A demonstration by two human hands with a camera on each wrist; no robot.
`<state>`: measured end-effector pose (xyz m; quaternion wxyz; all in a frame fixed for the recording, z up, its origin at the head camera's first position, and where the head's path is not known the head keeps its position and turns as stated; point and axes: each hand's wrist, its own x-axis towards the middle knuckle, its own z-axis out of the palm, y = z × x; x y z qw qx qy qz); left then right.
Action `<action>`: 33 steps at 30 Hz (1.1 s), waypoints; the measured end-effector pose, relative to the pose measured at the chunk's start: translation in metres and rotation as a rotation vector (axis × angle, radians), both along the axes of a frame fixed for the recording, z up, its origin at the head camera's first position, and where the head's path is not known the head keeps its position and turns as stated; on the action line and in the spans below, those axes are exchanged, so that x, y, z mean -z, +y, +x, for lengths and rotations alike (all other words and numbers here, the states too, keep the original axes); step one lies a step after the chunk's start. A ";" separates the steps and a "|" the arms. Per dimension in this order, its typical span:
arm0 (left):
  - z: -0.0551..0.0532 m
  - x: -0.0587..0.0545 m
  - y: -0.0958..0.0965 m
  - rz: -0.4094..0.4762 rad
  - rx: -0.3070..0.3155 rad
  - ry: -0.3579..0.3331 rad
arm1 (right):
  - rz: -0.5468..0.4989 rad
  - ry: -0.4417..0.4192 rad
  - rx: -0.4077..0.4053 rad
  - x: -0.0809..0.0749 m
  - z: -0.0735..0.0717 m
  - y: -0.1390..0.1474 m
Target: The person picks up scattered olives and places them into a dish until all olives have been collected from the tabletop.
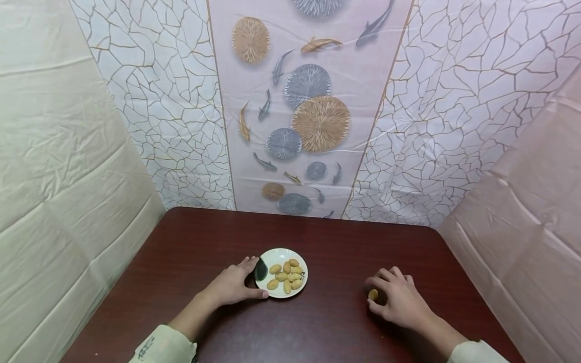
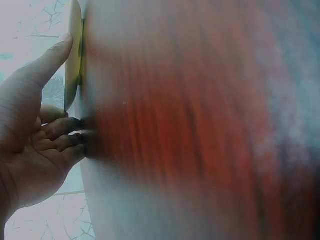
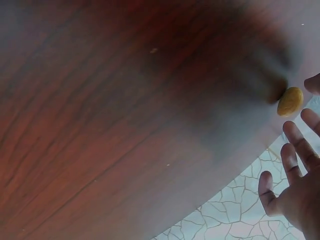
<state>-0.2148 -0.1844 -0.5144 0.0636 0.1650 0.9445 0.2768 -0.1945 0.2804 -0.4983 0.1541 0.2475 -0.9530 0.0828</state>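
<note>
Sleeved forearms are lying nearest the lens, over the dark red-brown wooden table [image 1: 317, 333]. Left hand [image 1: 233, 285] is resting beside the small round white ceramic plate [image 1: 278, 253], thumb and fingers spread around its rim, clamping nothing. Right hand [image 1: 399, 300] is hovering well apart from the plate, fingers relaxed around one loose yellow oval nut [image 1: 373, 294], not visibly pinching it. Risk: a clumsy pinch could be sending the nut rolling; nudging the rim could spill the piled nuts [image 1: 287, 276].
</note>
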 end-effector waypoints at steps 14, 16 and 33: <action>0.001 0.005 0.001 0.000 0.007 -0.013 | 0.007 -0.024 0.012 0.012 0.001 0.005; 0.000 0.006 0.000 0.001 0.009 -0.009 | 0.010 -0.020 0.009 0.012 0.001 0.004; -0.005 -0.001 0.000 -0.021 0.004 -0.018 | -0.062 0.041 -0.085 0.003 -0.010 -0.026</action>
